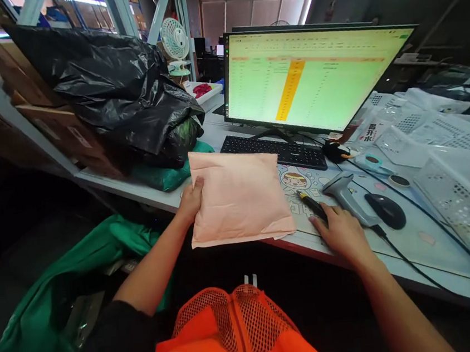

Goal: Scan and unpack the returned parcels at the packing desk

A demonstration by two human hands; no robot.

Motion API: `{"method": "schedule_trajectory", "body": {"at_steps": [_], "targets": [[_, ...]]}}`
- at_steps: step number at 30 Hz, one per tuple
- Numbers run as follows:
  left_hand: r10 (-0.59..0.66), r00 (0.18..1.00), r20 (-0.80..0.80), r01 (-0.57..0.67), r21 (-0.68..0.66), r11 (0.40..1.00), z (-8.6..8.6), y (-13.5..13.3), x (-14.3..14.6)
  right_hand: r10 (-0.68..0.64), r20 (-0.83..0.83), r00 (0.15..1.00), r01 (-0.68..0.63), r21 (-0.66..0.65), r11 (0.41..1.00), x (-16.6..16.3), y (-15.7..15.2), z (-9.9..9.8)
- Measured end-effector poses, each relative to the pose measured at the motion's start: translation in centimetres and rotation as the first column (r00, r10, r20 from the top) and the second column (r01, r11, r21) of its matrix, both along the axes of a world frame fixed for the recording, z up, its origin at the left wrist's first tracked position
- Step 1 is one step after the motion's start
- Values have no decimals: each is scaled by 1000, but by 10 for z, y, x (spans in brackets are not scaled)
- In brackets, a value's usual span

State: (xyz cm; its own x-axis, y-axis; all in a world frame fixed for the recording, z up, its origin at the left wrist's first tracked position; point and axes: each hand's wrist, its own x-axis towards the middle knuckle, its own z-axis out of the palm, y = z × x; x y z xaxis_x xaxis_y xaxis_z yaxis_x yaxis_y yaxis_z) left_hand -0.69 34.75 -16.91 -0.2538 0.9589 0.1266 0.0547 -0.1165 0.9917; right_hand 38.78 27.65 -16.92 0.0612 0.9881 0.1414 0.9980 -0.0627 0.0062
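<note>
A pale pink padded mailer (241, 197) is held up over the desk's front edge. My left hand (191, 202) grips its left side, thumb on the face and fingers hidden behind. On the desk mat, my right hand (344, 232) is closed around the handle of a black and yellow utility knife (314, 206), whose tip points up and left. Just beyond that hand lies a grey barcode scanner (349, 197), with a black mouse (385, 210) to its right.
A monitor (300, 79) showing a spreadsheet stands behind a black keyboard (300, 154). Black plastic bags (125, 92) fill the desk's left end. White perforated baskets (468, 202) and a trailing cable (432, 211) occupy the right. A green sack (44, 325) lies low at left.
</note>
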Motion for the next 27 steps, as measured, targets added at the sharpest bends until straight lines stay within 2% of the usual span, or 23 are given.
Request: {"method": "schedule_trajectory", "body": {"at_steps": [2, 5, 8, 11, 13, 15, 17, 19, 22, 24, 27], "targets": [[-59, 995, -76, 66, 89, 994, 6, 5, -1, 6, 10, 1000, -6, 25, 1000, 3, 3, -8], [-128, 977, -173, 168, 242, 956, 26, 10, -7, 22, -64, 998, -15, 120, 993, 8, 10, 2], [-144, 967, -208, 218, 396, 892, 51, 17, -16, 121, -199, 973, -49, 331, 942, 12, 16, 41], [-170, 959, -226, 262, 483, 836, 74, 19, -23, 321, -255, 912, -143, 534, 833, -1, 10, 94], [-173, 951, -257, 282, 488, 826, 86, 15, -22, 476, -212, 854, -278, 587, 761, -23, 2, 125], [-116, 956, -268, 243, 506, 828, 91, 8, -14, 622, -153, 768, -445, 571, 690, -49, -4, 144], [-15, 970, -242, 146, 533, 834, 92, -1, 0, 728, -118, 676, -570, 544, 617, -75, -6, 151], [67, 978, -199, 52, 539, 841, 89, -8, 15, 762, -95, 641, -620, 521, 587, -93, -6, 151], [124, 985, -119, -40, 547, 836, 82, -15, 35, 717, -21, 696, -621, 484, 617, -106, -6, 148], [142, 987, -78, -71, 578, 813, 79, -18, 44, 661, 81, 746, -612, 471, 635, -109, -10, 149], [171, 984, -56, -98, 630, 770, 74, -20, 54, 567, 254, 783, -611, 480, 629, -111, -19, 154]]}}
